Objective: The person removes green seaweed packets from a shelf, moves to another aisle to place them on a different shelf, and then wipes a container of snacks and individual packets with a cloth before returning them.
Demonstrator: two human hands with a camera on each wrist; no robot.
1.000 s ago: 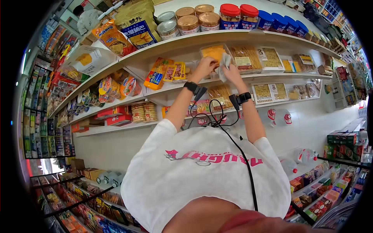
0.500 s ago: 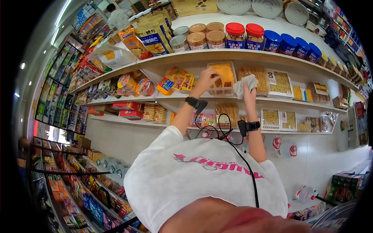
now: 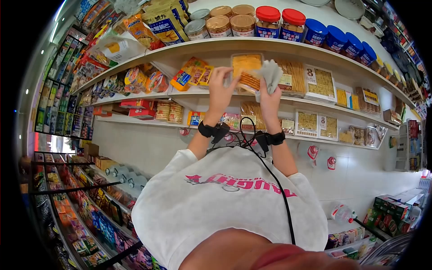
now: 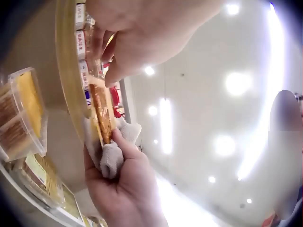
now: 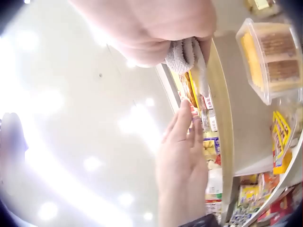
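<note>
My right hand (image 3: 271, 105) grips a grey-white cloth (image 3: 271, 75) together with a small flat pack of brown food (image 3: 249, 81), held upright before the upper shelf. My left hand (image 3: 220, 92) is at the pack's other end, fingers mostly extended; whether they touch it is unclear. In the left wrist view the pack (image 4: 102, 111) rises from the cloth (image 4: 112, 158) in my right hand (image 4: 128, 194), below my left hand (image 4: 147, 33). The right wrist view has my left hand's (image 5: 182, 161) fingertips by the pack (image 5: 188, 87). Behind it stands a clear tub with yellow contents (image 3: 247, 60).
Jars with red lids (image 3: 268, 14) and blue lids (image 3: 316, 26) line the top shelf (image 3: 216, 46). Orange packets (image 3: 191, 74) lie left of the tub, stick packs (image 3: 293, 77) right of it. Another shelf (image 3: 315, 140) below holds more packs. A black cable (image 3: 274, 175) hangs over the shirt.
My left hand has come out of the tub area, and the brown pack now stands between both hands. The right hand with the cloth has moved left, closer to the left hand.
</note>
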